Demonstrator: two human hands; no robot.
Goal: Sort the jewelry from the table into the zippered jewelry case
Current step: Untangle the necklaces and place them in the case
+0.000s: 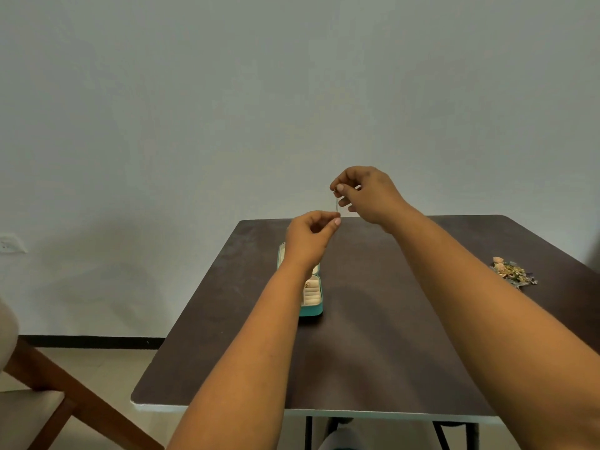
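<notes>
dark brown table (373, 336), pale edge along the near side, set against a plain grey-green wall (227, 92). teal zippered jewelry case (312, 298), lying open near the table's middle, left of centre, long axis running near to far; cream lining with ring rolls visible in the near half, a small gold item in it too small to identify; far half largely hidden behind the left wrist. left hand (310, 237), raised above the case, thumb and forefinger pinched together on the lower end of a thin chain (337, 204). right hand (367, 194), higher and just to the right, thumb and forefinger pinched on the chain's upper end, other fingers loosely curled. the chain hangs short and nearly upright between the two pinches, held in the air over the far part of the table. jewelry pile (513, 272), mixed gold, pink and green pieces, on the table's right edge, well apart from the case. wooden chair (48, 391), lower left, beside the table.
</notes>
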